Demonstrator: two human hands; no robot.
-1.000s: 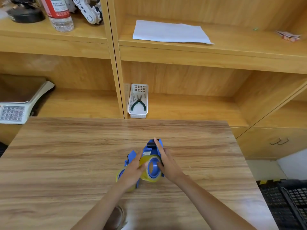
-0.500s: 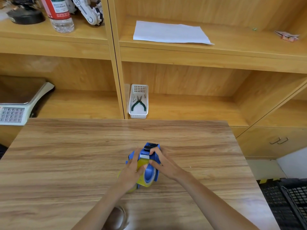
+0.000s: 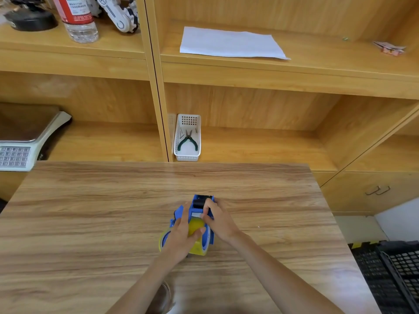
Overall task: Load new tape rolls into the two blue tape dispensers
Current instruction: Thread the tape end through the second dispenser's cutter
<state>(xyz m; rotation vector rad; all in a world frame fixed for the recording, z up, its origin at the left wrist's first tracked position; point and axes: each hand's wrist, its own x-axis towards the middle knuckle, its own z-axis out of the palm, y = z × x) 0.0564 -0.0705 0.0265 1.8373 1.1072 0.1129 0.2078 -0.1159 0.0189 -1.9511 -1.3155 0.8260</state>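
Pinching the dispenser (image 3: 202, 203) head now, your right hand (image 3: 218, 219) has slid toward twelve o'clock; your left hand (image 3: 181, 236) stays clamped on the tape roll (image 3: 196, 225).

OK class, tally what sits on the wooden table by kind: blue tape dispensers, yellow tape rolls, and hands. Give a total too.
Blue tape dispensers: 2, the nearer dispenser and the one behind it
Yellow tape rolls: 2, the right roll and the left roll
Hands: 2, left hand and right hand
Total: 6
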